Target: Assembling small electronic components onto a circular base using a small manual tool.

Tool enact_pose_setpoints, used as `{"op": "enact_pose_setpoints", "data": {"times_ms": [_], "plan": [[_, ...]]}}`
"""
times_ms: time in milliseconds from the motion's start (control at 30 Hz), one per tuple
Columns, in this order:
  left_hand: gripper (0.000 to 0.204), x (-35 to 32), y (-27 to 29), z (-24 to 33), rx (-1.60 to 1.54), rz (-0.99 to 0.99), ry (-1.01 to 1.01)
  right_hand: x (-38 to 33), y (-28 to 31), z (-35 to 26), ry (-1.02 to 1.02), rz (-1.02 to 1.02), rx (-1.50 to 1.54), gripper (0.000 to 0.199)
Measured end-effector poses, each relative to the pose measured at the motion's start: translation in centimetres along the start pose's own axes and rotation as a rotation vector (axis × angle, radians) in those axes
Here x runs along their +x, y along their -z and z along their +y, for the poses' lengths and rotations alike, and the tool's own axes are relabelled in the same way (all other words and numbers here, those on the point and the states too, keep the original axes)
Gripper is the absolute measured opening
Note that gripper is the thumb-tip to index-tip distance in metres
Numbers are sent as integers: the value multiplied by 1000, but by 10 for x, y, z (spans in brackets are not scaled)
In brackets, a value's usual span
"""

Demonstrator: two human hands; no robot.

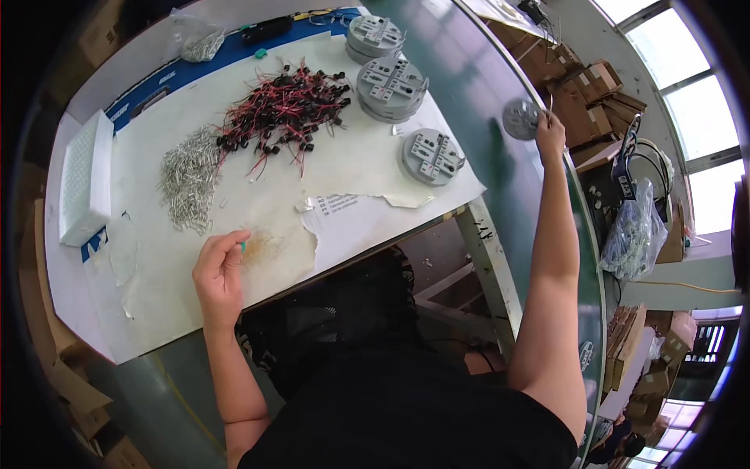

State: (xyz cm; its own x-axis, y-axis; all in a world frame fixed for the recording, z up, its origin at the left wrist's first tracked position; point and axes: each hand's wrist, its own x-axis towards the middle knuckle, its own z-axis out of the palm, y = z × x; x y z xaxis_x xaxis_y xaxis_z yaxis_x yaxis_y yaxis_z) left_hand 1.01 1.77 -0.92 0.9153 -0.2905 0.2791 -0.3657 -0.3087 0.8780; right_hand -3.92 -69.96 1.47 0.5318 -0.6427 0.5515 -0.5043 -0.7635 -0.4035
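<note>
Grey disc: it is held at its rim by the right hand (550, 134), just to the left of the fingers, above or on the green strip (525, 223); which of these cannot be told. The grey disc (519, 119) is round and flat, with fittings faintly seen on its face, as it is blurred.
Right-hand grip: the rim is pinched between thumb and fingers, with the arm stretched far out.
Left-hand fingers: on the left hand (219, 273) they are curled toward the thumb, over the surface (160, 309). A small green piece (243, 247) is seen at the tips; whether it is pinched or worn cannot be told.
Discs set down: between the hands and farther away, two disc stacks (391, 90) and a nearer disc fixture (432, 156) are seen, with metal fittings on their tops.
Parts left loose: beyond the left hand, metal pins (187, 180) and red-wired black parts (273, 113) are heaped, so much is judged to be unused.
</note>
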Motion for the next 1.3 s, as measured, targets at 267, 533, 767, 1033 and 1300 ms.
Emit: {"op": "enact_pose_setpoints", "data": {"times_ms": [267,533,767,1033,1300], "plan": [[19,-4,2,2,47,80,-8,-55,10,-90,-94,-376,84,54],[25,-1,1,10,34,111,-104,-130,37,-188,83,-732,165,37],[73,-6,6,35,202,27,-232,-234,54,-354,420,-1054,381,27],[84,-12,2,21,402,-36,-205,-235,-14,-486,887,-1046,491,21],[93,-12,6,22,353,-81,-187,-252,-58,-511,1140,-1079,267,13]]}}
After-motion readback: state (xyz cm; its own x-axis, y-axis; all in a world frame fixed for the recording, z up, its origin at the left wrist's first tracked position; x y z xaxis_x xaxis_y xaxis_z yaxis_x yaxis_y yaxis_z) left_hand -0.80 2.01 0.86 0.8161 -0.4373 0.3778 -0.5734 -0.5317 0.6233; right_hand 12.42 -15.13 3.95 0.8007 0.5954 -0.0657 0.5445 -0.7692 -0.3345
